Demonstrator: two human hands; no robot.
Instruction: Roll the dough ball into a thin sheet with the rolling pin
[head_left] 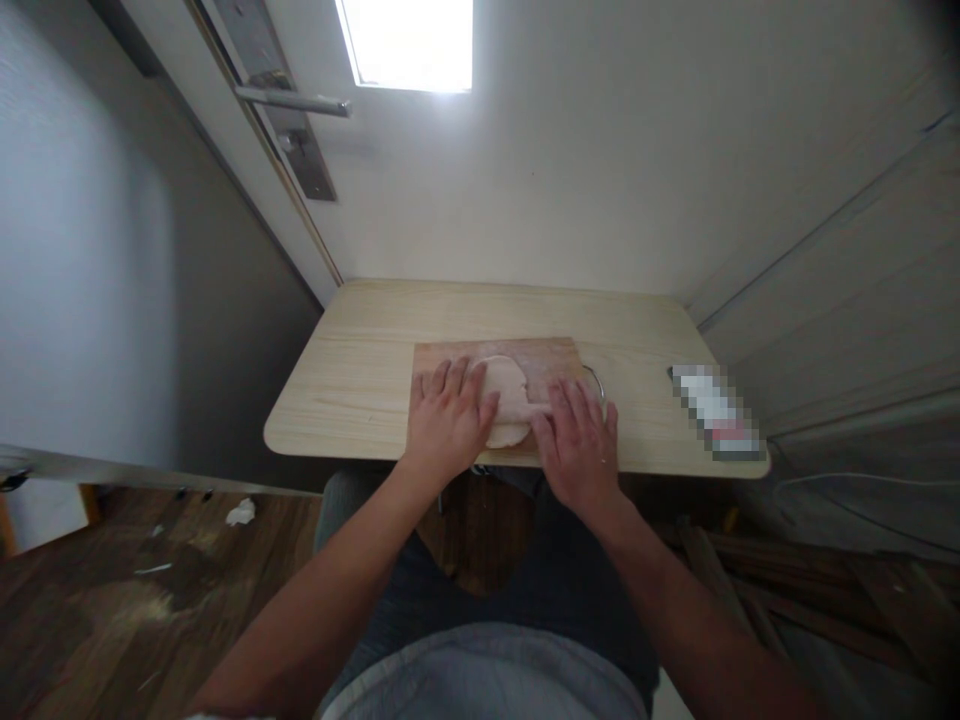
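1. Left hand [446,420], bare: palm down, fingers extended and slightly parted, tips over the board's left portion; thumb at the dough's left edge. What lies under the palm is hidden.
2. Right hand [581,450], bare: palm down, fingers extended and close-set, over the right end of the rod; thumb side toward the dough. A firm grip underneath cannot be told.
3. Flat, roundish sheet of pale cream dough [504,378]: between the two sets of fingers, nearer the left, showing beyond and below the rod.
4. Slim, pale, straight rod, apparently a wooden rolling pin [538,408]: across the dough between the hands, its ends covered by them.
5. Rectangular light-brown wooden board [555,355]: beneath both hands' fingers, bearing the dough. Curved metal handle [598,378]: just right of the right fingers.
6. Pale wood-grain table with rounded corners [375,310]: beneath the board, reaching out past the fingers on either side.
7. Step in hand, by judgement: rolling the dough flat.
8. Next move, by judgement: calls for level pressure from both hands, fingers clear of the dough's edge.
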